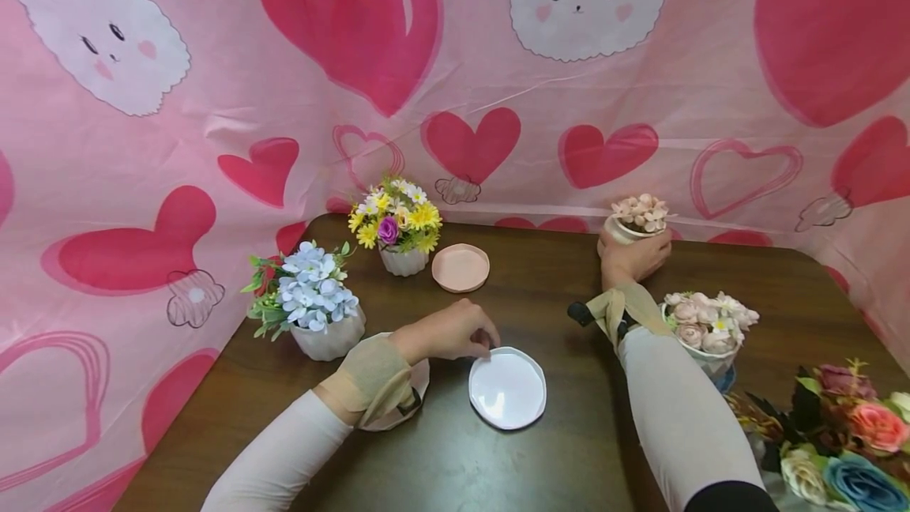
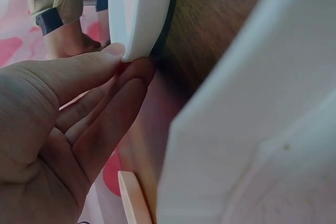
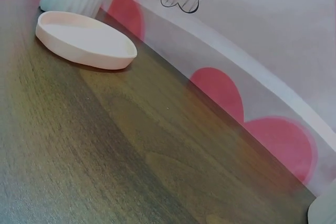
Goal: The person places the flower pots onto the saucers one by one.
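In the head view my left hand [image 1: 486, 343] pinches the near-left rim of a white saucer [image 1: 508, 388] that lies flat on the dark wooden table [image 1: 554, 449]. The left wrist view shows thumb and fingertips [image 2: 137, 69] closed on that saucer's rim [image 2: 137, 14]. Farther back, my right hand [image 1: 631, 254] grips a small pot of pale pink flowers [image 1: 640, 216] near the table's back edge. The right hand itself is out of the right wrist view.
A pink saucer [image 1: 460, 268] [image 3: 84, 38] lies at the back centre beside a yellow flower pot [image 1: 400, 232]. A blue flower pot [image 1: 313, 300] stands left, with a second white saucer [image 1: 421, 376] under my left wrist. At right are a pink rose pot [image 1: 709, 325] and a loose bouquet [image 1: 842, 433].
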{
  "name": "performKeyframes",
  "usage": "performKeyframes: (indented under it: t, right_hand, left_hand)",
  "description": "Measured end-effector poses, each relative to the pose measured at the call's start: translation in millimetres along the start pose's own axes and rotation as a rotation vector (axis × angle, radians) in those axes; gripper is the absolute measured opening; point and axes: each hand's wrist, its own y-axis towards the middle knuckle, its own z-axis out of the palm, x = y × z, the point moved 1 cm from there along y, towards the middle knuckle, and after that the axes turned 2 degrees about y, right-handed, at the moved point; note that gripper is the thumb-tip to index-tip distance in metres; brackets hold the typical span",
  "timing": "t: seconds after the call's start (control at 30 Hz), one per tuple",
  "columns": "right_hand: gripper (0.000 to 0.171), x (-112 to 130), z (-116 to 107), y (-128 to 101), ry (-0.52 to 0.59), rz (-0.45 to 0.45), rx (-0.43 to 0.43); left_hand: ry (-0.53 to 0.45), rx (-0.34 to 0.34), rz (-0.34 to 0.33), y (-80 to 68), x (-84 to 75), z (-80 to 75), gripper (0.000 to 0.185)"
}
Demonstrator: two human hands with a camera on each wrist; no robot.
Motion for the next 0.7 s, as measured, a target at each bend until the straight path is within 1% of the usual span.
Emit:
performKeyframes:
  t: [0.3, 0.57, 0.7]
  right_hand:
    - [0.099, 3.5, -1.0, -2.1, -0.006, -0.007, 0.016]
    - [0.101, 10.4, -4.3, -7.1, 0.009, -0.033, 0.067]
    - [0.104, 11.2, -5.0, -9.2, -0.006, -0.043, 0.082]
  left_hand:
    - [-0.001, 0.006, -0.007, 0.5, -2.6, -1.0, 0.015]
    - [0.002, 0.015, -0.019, 1.3, -3.7, -1.9, 0.016]
    - [-0.001, 0.019, -0.019, 0.7, -3.9, -2.6, 0.015]
